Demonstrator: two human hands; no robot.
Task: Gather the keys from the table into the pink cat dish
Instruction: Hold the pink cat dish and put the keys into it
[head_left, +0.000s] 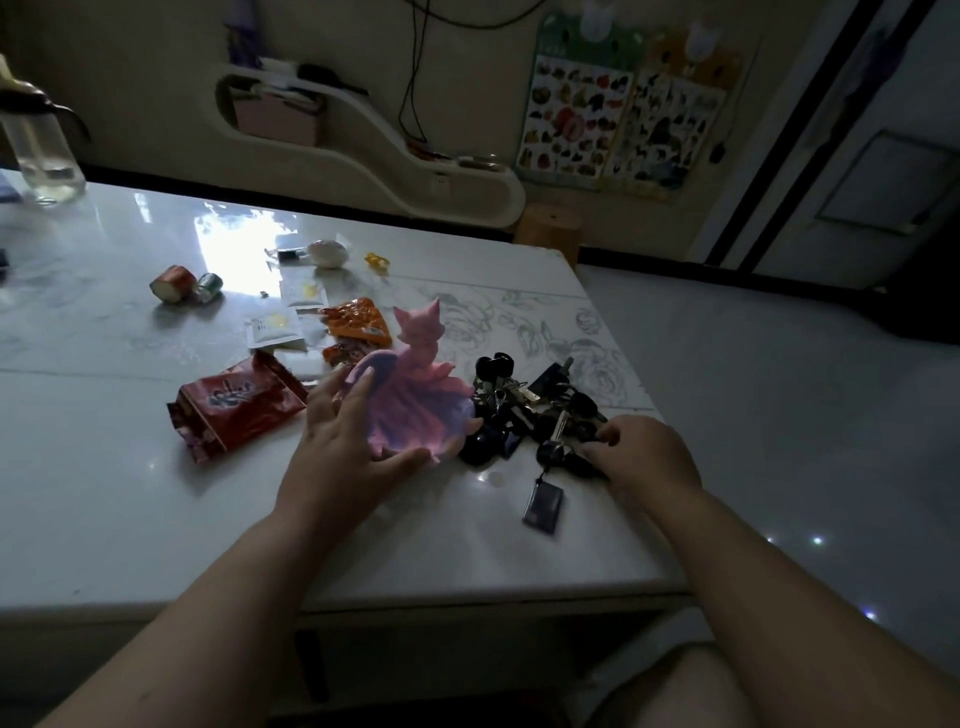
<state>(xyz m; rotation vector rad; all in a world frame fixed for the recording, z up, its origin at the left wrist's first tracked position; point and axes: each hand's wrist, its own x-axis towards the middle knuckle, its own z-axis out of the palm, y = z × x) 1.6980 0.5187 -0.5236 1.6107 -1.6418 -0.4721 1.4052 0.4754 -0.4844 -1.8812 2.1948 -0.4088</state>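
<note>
The pink cat dish (415, 405) stands near the middle of the white table, its cat figure upright at the back and its bowl holding nothing. My left hand (348, 447) cups the dish's left and front rim, fingers spread. Just right of the dish lies a heap of dark keys (530, 410) with black heads, rings and a dark rectangular tag (543, 504) on a cord. My right hand (641, 457) rests on the heap's right side, its fingertips closed on keys there.
A red snack bag (239, 405) lies left of the dish, orange packets (358, 322) and white sachets (275, 327) behind it. Two small cans (187, 283) and a white egg-shaped object (327, 253) sit farther back. A clear bottle (44, 156) stands far left. The table's right edge (644, 395) is close to the keys.
</note>
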